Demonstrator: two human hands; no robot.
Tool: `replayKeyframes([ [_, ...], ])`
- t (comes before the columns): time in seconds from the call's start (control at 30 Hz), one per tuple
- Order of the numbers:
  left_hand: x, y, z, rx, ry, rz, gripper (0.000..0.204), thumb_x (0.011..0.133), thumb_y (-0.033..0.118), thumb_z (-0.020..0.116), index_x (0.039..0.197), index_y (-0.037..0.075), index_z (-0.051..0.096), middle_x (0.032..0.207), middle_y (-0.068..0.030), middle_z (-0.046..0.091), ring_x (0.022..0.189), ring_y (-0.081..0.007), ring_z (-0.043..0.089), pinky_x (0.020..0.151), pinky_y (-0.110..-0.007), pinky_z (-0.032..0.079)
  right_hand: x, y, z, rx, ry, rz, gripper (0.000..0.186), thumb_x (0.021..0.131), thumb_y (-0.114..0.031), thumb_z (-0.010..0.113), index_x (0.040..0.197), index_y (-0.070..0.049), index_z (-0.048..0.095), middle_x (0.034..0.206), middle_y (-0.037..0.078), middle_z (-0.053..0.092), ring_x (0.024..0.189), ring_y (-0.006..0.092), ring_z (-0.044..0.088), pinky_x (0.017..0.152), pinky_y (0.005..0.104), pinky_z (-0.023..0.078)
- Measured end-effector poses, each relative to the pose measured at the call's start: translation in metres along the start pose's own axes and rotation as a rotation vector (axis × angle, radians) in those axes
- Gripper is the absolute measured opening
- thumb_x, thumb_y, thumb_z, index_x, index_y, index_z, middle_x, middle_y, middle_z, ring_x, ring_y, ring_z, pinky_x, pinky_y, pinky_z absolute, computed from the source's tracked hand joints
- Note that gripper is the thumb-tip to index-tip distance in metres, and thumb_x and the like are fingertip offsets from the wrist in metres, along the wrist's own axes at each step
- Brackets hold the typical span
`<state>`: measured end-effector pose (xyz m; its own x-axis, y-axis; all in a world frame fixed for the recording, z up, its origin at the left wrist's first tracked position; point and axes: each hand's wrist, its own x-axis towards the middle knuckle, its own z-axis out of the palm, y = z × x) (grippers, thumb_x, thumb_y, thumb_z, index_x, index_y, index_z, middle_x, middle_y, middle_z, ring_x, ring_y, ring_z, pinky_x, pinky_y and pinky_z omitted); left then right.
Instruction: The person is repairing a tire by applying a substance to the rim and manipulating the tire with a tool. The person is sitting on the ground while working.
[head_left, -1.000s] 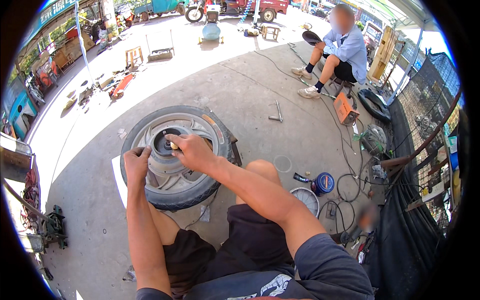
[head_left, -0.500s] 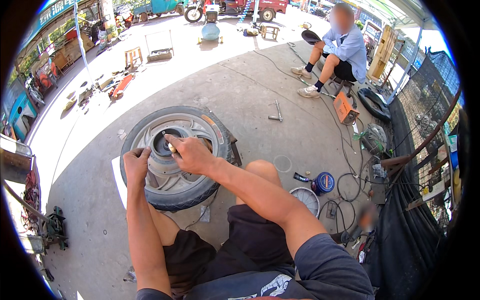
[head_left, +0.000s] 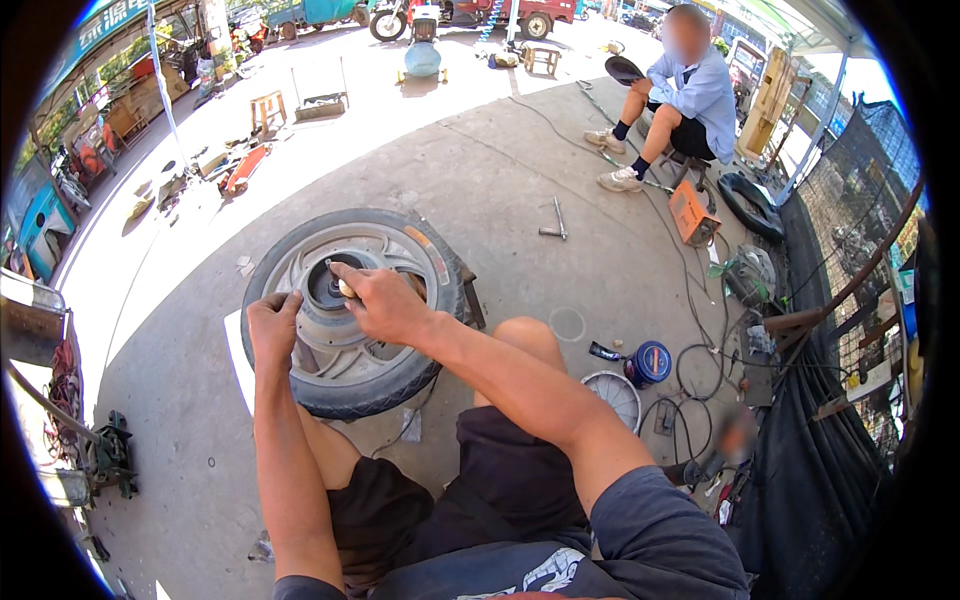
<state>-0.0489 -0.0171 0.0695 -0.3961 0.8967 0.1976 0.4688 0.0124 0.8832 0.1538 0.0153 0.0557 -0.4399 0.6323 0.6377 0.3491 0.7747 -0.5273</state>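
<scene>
A motorcycle-type wheel (head_left: 352, 402) with a black tyre and grey cast spokes lies flat before me, above my knees. My right hand (head_left: 385, 303) is closed around a small tool with a pale rounded handle (head_left: 347, 288), its fingers over the dark hub opening (head_left: 320, 292). The index finger points along the tool toward the hub's inner edge. The tool's working end is mostly hidden. To the left of the hub, my left hand (head_left: 272, 328) is closed, thumb and fingers pinched together above the spokes. Whatever it pinches, if anything, cannot be made out.
A seated person (head_left: 690, 95) is at the far right, near an orange box-shaped machine (head_left: 693, 212) with cables. A T-shaped wrench (head_left: 556, 222) lies beyond the wheel. At my right are a blue tub (head_left: 650, 363), a pale round container (head_left: 612, 397) and a loose black tyre (head_left: 748, 207).
Both hands keep nearly the same places at the wheel. The view has shifted very slightly, and nothing has been picked up or let go.
</scene>
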Motion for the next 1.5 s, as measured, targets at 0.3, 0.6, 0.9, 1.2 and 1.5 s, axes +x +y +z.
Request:
replayKeyframes([
  [0.3,0.0,-0.002,0.0,0.006,0.01,0.005,0.031,0.086,0.02,0.073,0.094,-0.01,0.073,0.074,-0.0126,0.071,0.068,-0.016,0.061,0.066,-0.034,0.049,-0.001,-0.011,-0.011,-0.052,-0.069,0.083,0.056,0.081,-0.008,0.07,0.134,0.002,0.054,0.1,0.023,0.068,0.094,0.0391,0.066,0.083,0.0468,0.052],
  [0.6,0.002,-0.005,0.0,0.037,0.009,0.009,0.032,0.086,0.021,0.073,0.093,-0.01,0.074,0.075,-0.0134,0.071,0.068,-0.0164,0.062,0.067,-0.034,0.049,-0.002,-0.008,-0.009,-0.01,-0.035,0.04,0.049,0.081,-0.009,0.071,0.128,-0.001,0.06,0.103,0.02,0.069,0.096,0.0383,0.066,0.083,0.0459,0.052],
  [0.9,0.003,-0.006,0.001,0.011,0.014,0.013,0.03,0.086,0.02,0.073,0.093,-0.009,0.074,0.073,-0.0128,0.071,0.067,-0.0161,0.062,0.066,-0.034,0.049,-0.004,-0.009,-0.008,-0.116,-0.028,0.016,0.047,0.082,-0.016,0.073,0.126,-0.004,0.061,0.095,0.017,0.068,0.088,0.0356,0.067,0.077,0.0459,0.054],
  [1.2,0.002,-0.006,0.0,-0.001,0.013,0.002,0.03,0.086,0.02,0.074,0.093,-0.009,0.074,0.074,-0.0122,0.071,0.067,-0.0158,0.062,0.066,-0.034,0.049,-0.004,-0.012,-0.007,-0.176,-0.041,0.036,0.049,0.082,-0.017,0.072,0.127,-0.004,0.06,0.094,0.017,0.068,0.086,0.0358,0.067,0.076,0.0449,0.054],
  [1.5,0.004,-0.009,0.0,-0.016,0.001,-0.003,0.03,0.087,0.02,0.074,0.094,-0.009,0.074,0.074,-0.0122,0.071,0.067,-0.0155,0.061,0.066,-0.033,0.049,-0.003,-0.006,-0.003,-0.004,-0.012,-0.002,0.048,0.083,-0.008,0.07,0.129,0.0,0.059,0.105,0.025,0.068,0.093,0.0415,0.067,0.081,0.0463,0.053],
])
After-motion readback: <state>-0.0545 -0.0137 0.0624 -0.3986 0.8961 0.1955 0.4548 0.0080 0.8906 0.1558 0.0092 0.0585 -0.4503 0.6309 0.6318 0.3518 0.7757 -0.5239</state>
